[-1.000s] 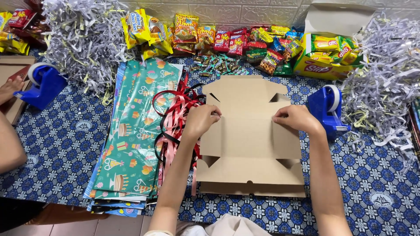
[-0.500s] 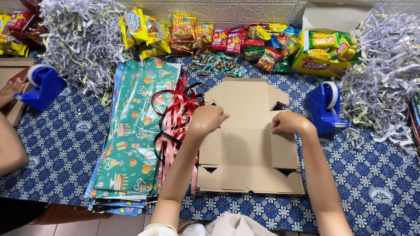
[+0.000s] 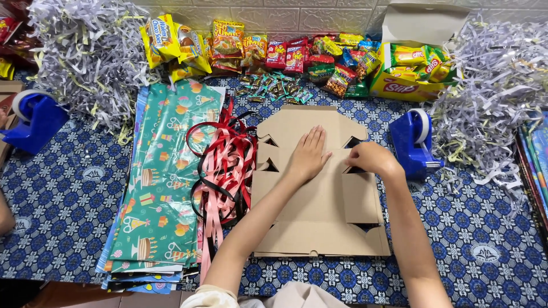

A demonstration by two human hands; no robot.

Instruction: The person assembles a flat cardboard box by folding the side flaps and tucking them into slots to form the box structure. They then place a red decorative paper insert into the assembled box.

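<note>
A flat brown cardboard box blank (image 3: 319, 222) with cut flaps lies on the patterned blue tablecloth in front of me. My left hand (image 3: 308, 155) rests palm down, fingers spread, on its upper middle panel. At the blank's right side flap my right hand (image 3: 368, 158) has its fingers curled around the cardboard edge. Both forearms reach up from the bottom of the head view.
Red, pink and black ribbons (image 3: 224, 165) lie left of the blank beside a stack of green gift-wrap sheets (image 3: 165, 188). Blue tape dispensers stand at left (image 3: 35, 120) and right (image 3: 415, 142). Snack packets (image 3: 285, 54), an open yellow box (image 3: 416, 63) and shredded paper (image 3: 85, 51) line the back.
My left hand has flattened onto the upper panel instead of pinching a flap. The right hand has shifted to the right flap's edge. The view has moved closer to the cardboard.
</note>
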